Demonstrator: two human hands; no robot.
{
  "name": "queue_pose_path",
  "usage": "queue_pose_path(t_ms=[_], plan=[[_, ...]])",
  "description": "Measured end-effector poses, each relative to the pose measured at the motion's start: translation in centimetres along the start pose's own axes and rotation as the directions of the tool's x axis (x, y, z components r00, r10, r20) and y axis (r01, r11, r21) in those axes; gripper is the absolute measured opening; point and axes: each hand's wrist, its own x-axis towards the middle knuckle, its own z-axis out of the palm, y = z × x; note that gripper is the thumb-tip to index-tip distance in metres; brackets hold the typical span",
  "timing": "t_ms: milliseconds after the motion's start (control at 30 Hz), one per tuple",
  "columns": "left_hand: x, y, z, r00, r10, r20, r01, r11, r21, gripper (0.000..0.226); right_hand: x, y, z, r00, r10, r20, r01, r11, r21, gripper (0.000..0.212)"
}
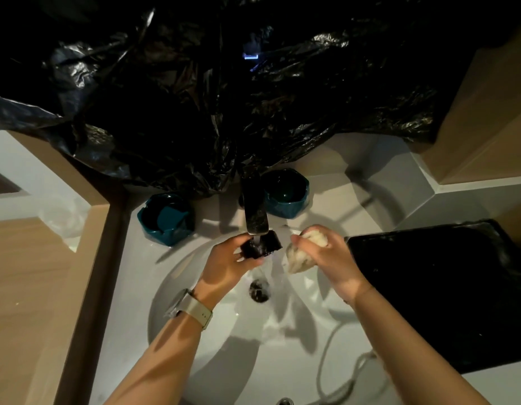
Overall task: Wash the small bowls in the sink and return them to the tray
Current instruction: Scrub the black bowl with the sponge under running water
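Observation:
My left hand [228, 263] grips a small dark bowl [263, 244] under the running stream from the tap [254, 213], above the white sink [177, 290]. My right hand [326, 255] squeezes a pale, foamy sponge [298, 257] just right of the stream. Two teal bowls stand on the sink's back rim: one on the left [167, 219], one right of the tap [287, 192]. A black tray [446, 290] lies on the counter to the right.
Black plastic sheeting [224, 97] covers the wall behind the sink. The drain [258, 290] sits below my hands. A wooden counter [28, 273] flanks the left, a wooden cabinet [487, 118] the right. A thin cord [335, 361] crosses the near rim.

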Motion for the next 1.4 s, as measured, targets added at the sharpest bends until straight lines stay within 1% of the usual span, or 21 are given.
queue_pose_path(t_ms=[67,133,200,267,333,400,467,500,533,600,667,767,800,867,967,1067,1133,1200,1267,1333,1400], plan=[[0.1,0.1,-0.1,0.996,0.088,-0.025,-0.082,0.982,0.168,0.043,-0.1,-1.9,0.0,0.998,-0.061,0.036,0.063,0.996,-0.07,0.014],[0.1,0.3,-0.3,0.986,0.165,-0.035,-0.146,0.938,0.314,0.043,-0.2,-3.7,0.0,0.976,-0.203,0.073,0.215,0.944,-0.249,0.028],[0.1,0.0,-0.6,0.987,0.159,-0.028,-0.138,0.921,0.363,0.047,-0.4,-5.7,0.1,0.927,-0.343,0.15,0.373,0.814,-0.445,0.05],[-0.2,-0.4,-0.7,0.994,0.106,-0.018,-0.093,0.931,0.353,0.052,-0.2,-7.6,0.6,0.877,-0.429,0.216,0.473,0.692,-0.546,0.067],[-0.8,-0.4,-0.8,0.998,0.045,-0.034,-0.035,0.963,0.266,0.052,0.4,-8.9,1.3,0.856,-0.463,0.232,0.499,0.616,-0.61,0.072],[-1.3,-0.3,-0.9,0.998,-0.036,-0.057,0.043,0.993,0.114,0.044,1.1,-9.6,1.9,0.854,-0.464,0.235,0.493,0.577,-0.652,0.07],[-1.6,-0.2,-1.0,0.993,-0.101,-0.056,0.103,0.994,0.023,0.043,1.4,-9.7,2.3,0.865,-0.447,0.23,0.468,0.551,-0.691,0.069],[-1.8,-0.4,-1.2,0.988,-0.143,-0.058,0.14,0.989,-0.057,0.041,1.5,-9.5,2.3,0.871,-0.439,0.219,0.456,0.558,-0.694,0.068],[-2.0,-0.6,-1.4,0.982,-0.182,-0.053,0.17,0.968,-0.185,0.036,1.5,-9.3,2.3,0.877,-0.432,0.209,0.448,0.58,-0.68,0.069],[-2.8,-0.9,-1.8,0.971,-0.238,0.018,0.227,0.899,-0.374,0.032,1.5,-8.7,2.4,0.885,-0.421,0.199,0.442,0.624,-0.644,0.069],[-3.5,-1.1,-2.0,0.963,-0.259,0.076,0.266,0.859,-0.437,0.032,1.5,-8.2,2.3,0.892,-0.416,0.18,0.424,0.628,-0.652,0.066],[-3.8,-1.5,-2.1,0.944,-0.31,0.113,0.326,0.821,-0.469,0.035,1.2,-7.6,1.5,0.912,-0.363,0.19,0.383,0.589,-0.711,0.062],[-4.0,-1.4,-2.2,0.939,-0.324,0.115,0.338,0.808,-0.482,0.037,1.0,-7.2,1.1,0.915,-0.348,0.205,0.385,0.596,-0.705,0.063],[-4.6,-1.4,-2.2,0.945,-0.303,0.121,0.323,0.819,-0.475,0.038,0.5,-6.2,0.4,0.92,-0.338,0.201,0.386,0.68,-0.623,0.065],[-5.5,-0.7,-2.1,0.98,-0.187,0.074,0.201,0.903,-0.38,0.029,-0.2,-4.0,0.0,0.95,-0.299,0.092,0.305,0.819,-0.486,0.063],[-6.0,-0.2,-1.9,0.995,-0.091,-0.038,0.083,0.979,-0.184,0.038,-1.1,-1.2,-0.4,0.964,-0.266,0.009,0.235,0.835,-0.498,0.053],[-6.3,-0.1,-2.0,0.998,0.003,-0.066,-0.008,0.998,-0.069,0.049,-2.1,0.5,-0.8,0.979,-0.206,0.006,0.184,0.861,-0.475,0.047],[-6.8,0.4,-2.0,0.991,0.122,-0.058,-0.111,0.982,0.155,0.055,-3.0,2.0,-1.1,0.989,-0.144,-0.015,0.13,0.929,-0.346,0.04],[-7.5,1.6,-2.0,0.983,0.184,-0.026,-0.163,0.92,0.356,0.058,-3.6,2.8,-1.3,0.993,-0.094,-0.07,0.071,0.957,-0.283,0.033],[-8.0,2.6,-1.8,0.983,0.181,-0.005,-0.159,0.876,0.456,0.06,-4.1,3.1,-1.7,0.994,-0.05,-0.101,0.024,0.97,-0.243,0.032],[-8.4,3.5,-1.4,0.986,0.168,-0.009,-0.142,0.862,0.487,0.056,-4.8,2.8,-2.5,0.992,-0.041,-0.118,0.013,0.974,-0.225,0.027]])
